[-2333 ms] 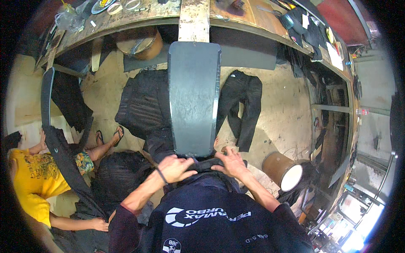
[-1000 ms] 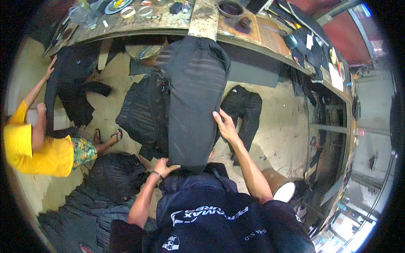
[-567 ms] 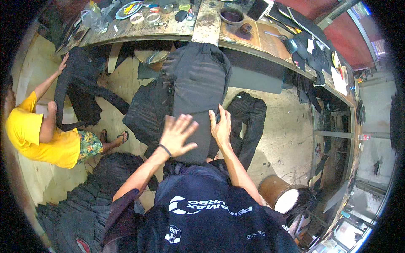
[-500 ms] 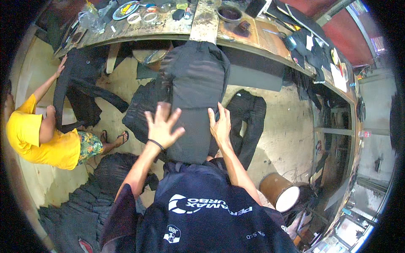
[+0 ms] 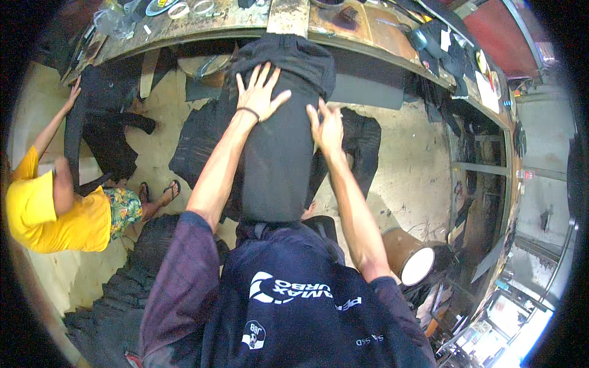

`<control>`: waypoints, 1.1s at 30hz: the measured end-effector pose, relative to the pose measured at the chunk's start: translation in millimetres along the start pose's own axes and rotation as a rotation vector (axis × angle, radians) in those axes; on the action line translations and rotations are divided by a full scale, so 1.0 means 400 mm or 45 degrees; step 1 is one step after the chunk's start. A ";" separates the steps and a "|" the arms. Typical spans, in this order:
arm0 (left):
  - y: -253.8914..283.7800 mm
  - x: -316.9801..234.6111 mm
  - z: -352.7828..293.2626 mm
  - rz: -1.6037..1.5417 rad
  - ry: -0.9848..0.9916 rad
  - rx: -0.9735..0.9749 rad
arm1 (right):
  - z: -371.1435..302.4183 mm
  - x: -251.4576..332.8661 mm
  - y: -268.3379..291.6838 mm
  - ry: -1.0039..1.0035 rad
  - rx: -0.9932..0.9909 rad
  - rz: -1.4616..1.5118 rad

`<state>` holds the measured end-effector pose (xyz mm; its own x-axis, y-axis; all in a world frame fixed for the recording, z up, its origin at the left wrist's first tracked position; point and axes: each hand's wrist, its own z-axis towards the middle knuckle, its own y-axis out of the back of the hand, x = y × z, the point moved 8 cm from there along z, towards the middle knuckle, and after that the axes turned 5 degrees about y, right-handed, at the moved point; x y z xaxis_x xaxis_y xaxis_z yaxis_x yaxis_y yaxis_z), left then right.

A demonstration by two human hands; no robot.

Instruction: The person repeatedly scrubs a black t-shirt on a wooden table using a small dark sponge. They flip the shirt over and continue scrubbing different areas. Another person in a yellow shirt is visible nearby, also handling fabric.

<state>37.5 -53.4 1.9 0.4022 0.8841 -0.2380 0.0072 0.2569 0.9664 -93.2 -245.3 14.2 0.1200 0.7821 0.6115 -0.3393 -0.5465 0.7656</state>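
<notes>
A worn wooden workbench (image 5: pixel 184 27) spans the top — pale, stained floor (image 5: pixel 411 165) below, daylight at lower right.

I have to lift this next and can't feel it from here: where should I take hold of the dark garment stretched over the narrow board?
Probably at its long side edges near the far end. The dark garment is pulled smooth over the board, so the flat top offers nothing to pinch. The left hand lies flat on top and the right hand at the right edge. Come in from both sides, where the cloth wraps over.
</notes>
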 end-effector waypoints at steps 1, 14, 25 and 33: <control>-0.003 0.013 0.008 -0.090 0.014 -0.028 | 0.018 -0.010 -0.002 -0.048 0.017 -0.031; -0.234 0.148 -0.955 -0.842 0.418 0.962 | -0.059 -0.061 -0.037 -0.130 0.289 0.316; 0.193 -0.081 -0.022 -0.640 -0.447 -0.214 | -0.162 0.022 0.016 -0.220 -0.284 0.136; 0.071 -0.216 0.247 0.388 -0.574 0.516 | -0.156 0.013 0.022 -0.344 -0.264 0.024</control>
<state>93.5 -161.2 59.4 0.7826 0.6218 0.0300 0.1397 -0.2224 0.9649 -153.8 -227.4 11.4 0.3453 0.6495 0.6775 -0.5230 -0.4662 0.7135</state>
